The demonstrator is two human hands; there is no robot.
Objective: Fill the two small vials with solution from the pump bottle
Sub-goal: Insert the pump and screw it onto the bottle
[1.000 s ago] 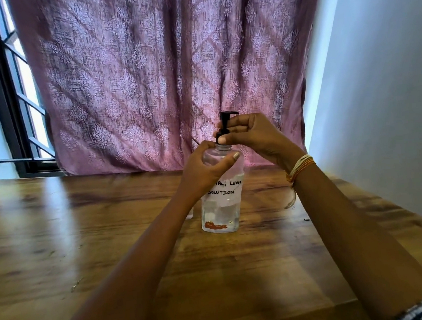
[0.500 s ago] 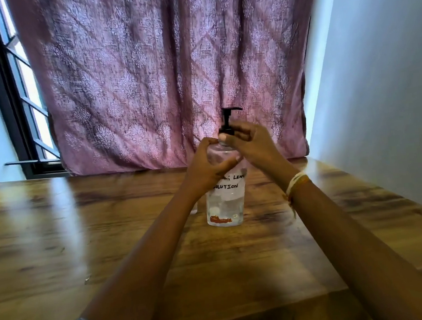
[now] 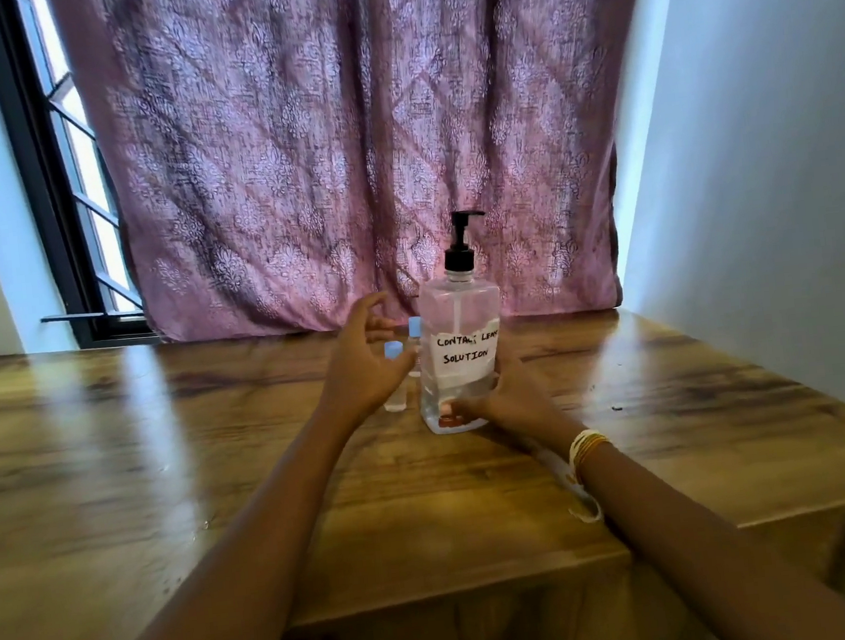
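Both hands dropped from pump bottle (image 3: pixel 459 352); vials (image 3: pixel 394 374) beside.

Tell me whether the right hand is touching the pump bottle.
Touching: the head view shows the right hand wrapped around the pump bottle near its base.

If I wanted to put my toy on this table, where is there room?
The wooden table is bare on the left, from the window side up to the left hand, and on the right between the pump bottle and the wall. It is crowded in the middle, where both hands, the bottle and two blue-capped vials sit together.
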